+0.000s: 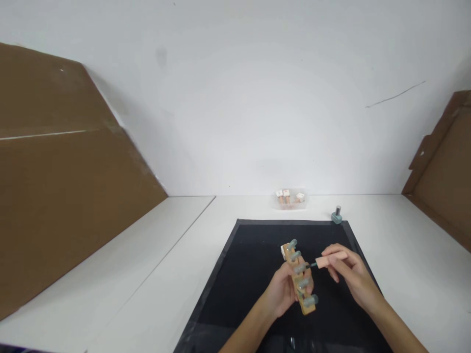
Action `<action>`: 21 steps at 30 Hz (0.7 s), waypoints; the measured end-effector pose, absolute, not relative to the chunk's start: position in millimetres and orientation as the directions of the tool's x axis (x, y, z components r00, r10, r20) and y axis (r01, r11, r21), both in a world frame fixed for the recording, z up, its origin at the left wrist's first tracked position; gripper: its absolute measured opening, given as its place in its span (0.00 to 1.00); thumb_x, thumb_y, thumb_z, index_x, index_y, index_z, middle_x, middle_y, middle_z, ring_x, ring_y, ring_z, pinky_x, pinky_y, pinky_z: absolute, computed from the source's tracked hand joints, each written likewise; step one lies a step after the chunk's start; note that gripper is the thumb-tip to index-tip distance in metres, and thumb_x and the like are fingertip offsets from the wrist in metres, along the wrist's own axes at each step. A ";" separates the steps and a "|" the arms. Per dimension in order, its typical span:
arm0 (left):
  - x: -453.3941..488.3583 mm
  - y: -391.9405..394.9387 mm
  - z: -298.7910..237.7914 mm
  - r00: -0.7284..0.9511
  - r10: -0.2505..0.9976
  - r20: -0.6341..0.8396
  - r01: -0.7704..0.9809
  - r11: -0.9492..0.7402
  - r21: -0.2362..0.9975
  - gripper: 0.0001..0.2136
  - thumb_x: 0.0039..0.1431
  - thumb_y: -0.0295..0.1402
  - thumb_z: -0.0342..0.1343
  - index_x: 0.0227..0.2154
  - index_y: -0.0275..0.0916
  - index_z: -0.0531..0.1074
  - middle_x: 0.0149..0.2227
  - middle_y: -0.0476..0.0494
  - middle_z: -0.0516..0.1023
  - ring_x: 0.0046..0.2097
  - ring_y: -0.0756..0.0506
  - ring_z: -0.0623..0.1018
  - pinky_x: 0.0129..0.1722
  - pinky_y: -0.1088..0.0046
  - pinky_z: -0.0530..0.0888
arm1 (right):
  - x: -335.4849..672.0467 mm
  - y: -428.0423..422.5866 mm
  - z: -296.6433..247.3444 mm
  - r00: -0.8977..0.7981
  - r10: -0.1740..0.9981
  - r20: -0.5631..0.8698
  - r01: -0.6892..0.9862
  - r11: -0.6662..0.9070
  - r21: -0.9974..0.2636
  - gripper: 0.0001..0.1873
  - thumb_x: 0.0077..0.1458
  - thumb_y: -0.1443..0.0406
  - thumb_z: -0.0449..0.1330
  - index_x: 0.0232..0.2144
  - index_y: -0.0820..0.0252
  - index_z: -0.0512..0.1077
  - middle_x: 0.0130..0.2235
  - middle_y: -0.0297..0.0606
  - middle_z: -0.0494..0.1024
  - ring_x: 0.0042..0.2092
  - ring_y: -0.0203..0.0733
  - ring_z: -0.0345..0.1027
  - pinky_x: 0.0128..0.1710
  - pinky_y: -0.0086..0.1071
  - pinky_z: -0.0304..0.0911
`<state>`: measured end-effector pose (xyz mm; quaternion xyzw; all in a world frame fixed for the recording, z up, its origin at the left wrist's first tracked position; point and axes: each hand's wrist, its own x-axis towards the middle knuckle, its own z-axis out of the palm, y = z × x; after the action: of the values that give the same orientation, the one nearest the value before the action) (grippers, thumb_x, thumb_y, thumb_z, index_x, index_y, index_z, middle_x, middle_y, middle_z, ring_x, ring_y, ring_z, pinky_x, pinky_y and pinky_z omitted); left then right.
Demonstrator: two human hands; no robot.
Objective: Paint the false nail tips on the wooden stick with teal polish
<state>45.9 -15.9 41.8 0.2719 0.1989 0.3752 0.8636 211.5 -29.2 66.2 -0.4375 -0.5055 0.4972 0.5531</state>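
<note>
My left hand [281,294] is closed around a narrow wooden holder [308,309], which is tilted above the black mat. Several grey-green false nail tips [311,300] stick out from the holder in a row. Between its fingertips, my right hand [349,274] pinches a nail polish brush [322,262] by its peach-coloured handle. The dark bristle end of that brush points left and meets, or nearly meets, the middle nail tip [300,268]. A small white piece [283,252] shows at the holder's far left edge.
Beyond the black mat [257,233] stands a clear plastic box [290,206] with white-topped, peach-stemmed pieces. A small grey-green bottle [336,218] with a silver top stands at the mat's far right corner. Brown cardboard panels [55,186] flank the white table [176,260].
</note>
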 end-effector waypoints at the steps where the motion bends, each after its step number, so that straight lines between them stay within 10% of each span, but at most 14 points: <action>1: 46.1 -15.7 41.6 0.642 0.754 -0.140 -0.541 0.575 0.614 0.10 0.41 0.35 0.54 0.23 0.39 0.58 0.19 0.54 0.64 0.20 0.53 0.68 0.18 0.76 0.50 | 211.9 -29.4 65.9 -0.021 0.993 0.120 -0.095 0.118 -0.989 0.17 0.47 0.52 0.62 0.27 0.61 0.74 0.20 0.32 0.68 0.18 0.32 0.54 0.17 0.28 0.53; 21: 46.6 -14.5 38.6 0.667 0.730 -0.151 -0.548 0.618 0.563 0.08 0.42 0.34 0.53 0.23 0.38 0.60 0.18 0.52 0.65 0.19 0.52 0.67 0.20 0.75 0.51 | 211.0 -30.3 63.2 -0.053 0.980 0.194 -0.143 0.184 -0.972 0.13 0.50 0.55 0.61 0.29 0.59 0.75 0.22 0.30 0.66 0.18 0.30 0.55 0.18 0.26 0.54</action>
<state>46.6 -14.5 38.6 0.2433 0.1861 0.3631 0.8800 211.0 -30.3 63.2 -0.3976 -0.5262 0.4997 0.5615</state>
